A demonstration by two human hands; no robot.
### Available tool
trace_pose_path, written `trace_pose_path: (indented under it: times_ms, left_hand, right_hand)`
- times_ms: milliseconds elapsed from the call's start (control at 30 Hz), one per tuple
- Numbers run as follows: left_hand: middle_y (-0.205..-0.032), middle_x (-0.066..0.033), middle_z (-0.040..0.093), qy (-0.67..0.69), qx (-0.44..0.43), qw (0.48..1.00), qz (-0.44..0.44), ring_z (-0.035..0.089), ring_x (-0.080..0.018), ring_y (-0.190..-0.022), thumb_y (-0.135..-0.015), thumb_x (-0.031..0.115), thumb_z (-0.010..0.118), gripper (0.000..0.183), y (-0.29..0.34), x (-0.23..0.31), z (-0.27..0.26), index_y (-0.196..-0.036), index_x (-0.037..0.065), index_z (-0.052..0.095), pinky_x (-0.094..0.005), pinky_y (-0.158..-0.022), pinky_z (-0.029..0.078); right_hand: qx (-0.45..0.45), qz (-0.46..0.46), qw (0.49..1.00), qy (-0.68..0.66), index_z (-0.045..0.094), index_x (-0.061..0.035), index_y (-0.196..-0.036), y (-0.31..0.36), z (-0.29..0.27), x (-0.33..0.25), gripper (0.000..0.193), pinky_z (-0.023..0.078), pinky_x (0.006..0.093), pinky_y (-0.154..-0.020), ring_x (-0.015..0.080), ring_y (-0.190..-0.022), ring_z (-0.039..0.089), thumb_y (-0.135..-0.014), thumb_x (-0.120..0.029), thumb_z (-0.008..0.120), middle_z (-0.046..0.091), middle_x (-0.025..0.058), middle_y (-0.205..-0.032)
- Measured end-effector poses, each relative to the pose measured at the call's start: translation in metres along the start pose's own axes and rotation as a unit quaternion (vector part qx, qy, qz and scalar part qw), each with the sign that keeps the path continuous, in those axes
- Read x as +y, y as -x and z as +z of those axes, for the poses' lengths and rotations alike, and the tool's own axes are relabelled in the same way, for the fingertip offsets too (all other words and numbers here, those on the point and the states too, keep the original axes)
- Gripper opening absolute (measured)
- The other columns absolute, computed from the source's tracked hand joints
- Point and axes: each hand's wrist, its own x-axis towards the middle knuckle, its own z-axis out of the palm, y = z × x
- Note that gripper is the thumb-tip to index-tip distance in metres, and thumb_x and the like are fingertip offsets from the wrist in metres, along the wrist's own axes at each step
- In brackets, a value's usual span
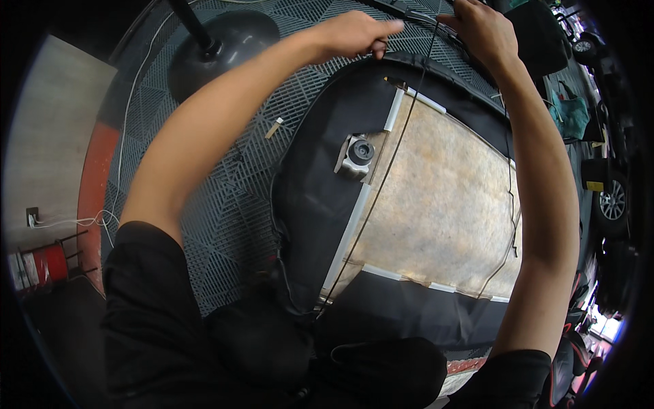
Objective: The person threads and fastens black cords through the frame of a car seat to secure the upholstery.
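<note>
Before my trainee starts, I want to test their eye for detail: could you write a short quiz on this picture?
1. Which hand is at the upper end of the thin black cord?
2. True or false: the round black knob is left of the pale panel in the picture.
3. Choose the colour of the floor tiles: A) red, B) grey, C) yellow.

Key: 1. The right hand. 2. True. 3. B.

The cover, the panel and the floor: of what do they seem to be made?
Cover: probably vinyl or leather; smooth, black, with soft sheen and creases.
Panel: perhaps felt-like fabric; mottled tan, mostly matte.
Floor: likely moulded plastic; dull grey, with repeated slats and gaps.
</note>
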Motion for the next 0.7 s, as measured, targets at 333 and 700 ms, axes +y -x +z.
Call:
trace_pose_path:
  times_ms: [333, 700]
  left_hand:
    - [-0.075, 0.0037, 0.063, 0.317, -0.075, 0.942, -0.079, 0.044, -0.0015, -0.053, -0.1, 0.026, 0.052, 0.037, 0.001, -0.02, 0.01, -0.121, -0.001, 0.067, -0.0163, -0.044, 0.033]
    - [-0.076, 0.0053, 0.059, 0.243, -0.015, 0.964, -0.103, 0.041, -0.0024, -0.056, -0.097, 0.029, 0.068, 0.033, 0.003, -0.01, 0.019, -0.117, 0.003, 0.072, -0.0195, -0.047, 0.03]
  right_hand:
    - [0.044, -0.018, 0.999, -0.013, 0.067, -0.0051, -0.084, -0.013, 0.011, 0.0, 0.039, 0.055, 0.044, -0.076, 0.0336, -0.087, 0.069, -0.086, -0.044, 0.072, 0.07, 0.0144, -0.089]
    - [0.073, -0.023, 0.996, -0.05, 0.068, -0.0045, -0.084, -0.037, 0.025, -0.04, 0.038, 0.056, 0.0461, -0.073, 0.035, -0.083, 0.07, -0.085, -0.042, 0.073, 0.07, 0.0159, -0.087]
